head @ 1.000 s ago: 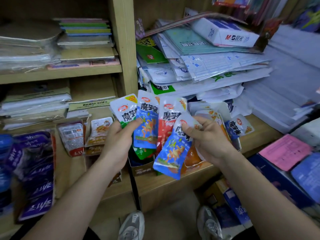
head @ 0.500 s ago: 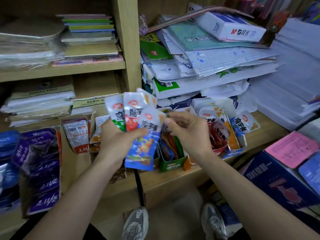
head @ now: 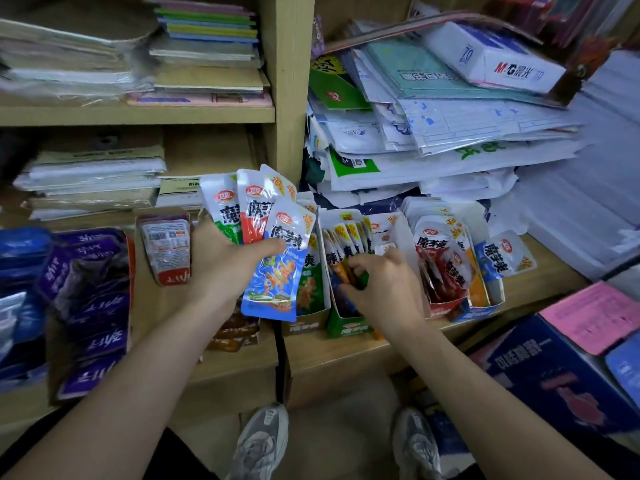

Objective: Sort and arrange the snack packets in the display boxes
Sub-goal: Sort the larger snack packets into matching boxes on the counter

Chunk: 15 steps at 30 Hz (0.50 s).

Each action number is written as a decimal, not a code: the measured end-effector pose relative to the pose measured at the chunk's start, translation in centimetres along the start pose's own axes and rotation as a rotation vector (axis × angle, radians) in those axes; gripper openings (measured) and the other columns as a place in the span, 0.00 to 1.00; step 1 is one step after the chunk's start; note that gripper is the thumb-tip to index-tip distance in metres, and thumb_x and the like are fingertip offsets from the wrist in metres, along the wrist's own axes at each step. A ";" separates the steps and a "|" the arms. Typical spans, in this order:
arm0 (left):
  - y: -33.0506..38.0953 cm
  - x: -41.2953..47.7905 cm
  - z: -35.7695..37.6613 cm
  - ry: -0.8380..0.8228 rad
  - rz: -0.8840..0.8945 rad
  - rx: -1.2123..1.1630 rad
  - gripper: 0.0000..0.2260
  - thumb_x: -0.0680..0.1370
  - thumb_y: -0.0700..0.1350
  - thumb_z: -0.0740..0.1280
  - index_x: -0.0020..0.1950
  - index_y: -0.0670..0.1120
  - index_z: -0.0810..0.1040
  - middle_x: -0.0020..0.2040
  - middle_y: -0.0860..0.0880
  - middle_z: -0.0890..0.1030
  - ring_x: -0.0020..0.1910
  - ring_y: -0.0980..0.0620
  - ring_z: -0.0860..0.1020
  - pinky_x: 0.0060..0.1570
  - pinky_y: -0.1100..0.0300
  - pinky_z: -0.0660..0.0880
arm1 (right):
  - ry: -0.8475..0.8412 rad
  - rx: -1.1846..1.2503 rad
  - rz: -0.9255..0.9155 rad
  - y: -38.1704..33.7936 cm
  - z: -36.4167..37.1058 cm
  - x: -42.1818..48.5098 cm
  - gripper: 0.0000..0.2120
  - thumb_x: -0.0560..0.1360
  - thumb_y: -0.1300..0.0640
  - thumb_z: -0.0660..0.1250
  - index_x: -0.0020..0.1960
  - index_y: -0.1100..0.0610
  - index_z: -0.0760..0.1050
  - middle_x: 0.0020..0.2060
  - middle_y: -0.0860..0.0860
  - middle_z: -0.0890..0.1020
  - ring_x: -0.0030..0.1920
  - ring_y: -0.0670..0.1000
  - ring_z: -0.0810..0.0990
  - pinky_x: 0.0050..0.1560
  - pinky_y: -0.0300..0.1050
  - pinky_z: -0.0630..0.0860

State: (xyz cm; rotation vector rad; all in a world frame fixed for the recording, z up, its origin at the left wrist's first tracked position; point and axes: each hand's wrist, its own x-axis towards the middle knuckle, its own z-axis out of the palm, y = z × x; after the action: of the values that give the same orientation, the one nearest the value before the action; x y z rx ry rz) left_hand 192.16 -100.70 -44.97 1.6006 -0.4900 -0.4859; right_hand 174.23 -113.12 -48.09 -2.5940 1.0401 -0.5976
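My left hand [head: 228, 268] holds a fan of snack packets [head: 273, 261]: a blue one in front, with red and green ones behind it. My right hand [head: 384, 285] reaches down into the green display box [head: 346, 327], fingers curled among the upright packets [head: 346, 244] standing in it; whether it grips one is hidden. A red display box [head: 441, 304] and a blue display box [head: 485, 299] with more packets stand to the right on the wooden shelf [head: 346, 351].
Purple packets [head: 93, 306] and a red-edged packet box [head: 166, 247] lie on the left shelf. Stacks of paper and envelopes [head: 433, 133] pile up behind the boxes. Blue cartons [head: 554, 375] and a pink sheet [head: 595, 313] stand at lower right. My shoes [head: 259, 441] are below.
My right hand let go of the blue packet, left it in the left hand's fan, and dropped into the green box. The left hand stayed nearly still.
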 end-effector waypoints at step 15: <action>0.0 -0.2 0.9 -0.035 -0.032 -0.049 0.16 0.68 0.37 0.80 0.49 0.51 0.80 0.43 0.57 0.87 0.40 0.55 0.86 0.39 0.57 0.81 | 0.316 0.588 0.275 1.9 -3.0 -0.1 0.08 0.75 0.58 0.75 0.38 0.50 0.81 0.32 0.43 0.84 0.35 0.43 0.83 0.38 0.36 0.79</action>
State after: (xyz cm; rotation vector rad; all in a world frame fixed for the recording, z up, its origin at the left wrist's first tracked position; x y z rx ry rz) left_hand 191.44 -101.35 -45.00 1.5567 -0.4760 -0.5467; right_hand 171.61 -114.74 -46.23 -1.8524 1.0819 -1.0736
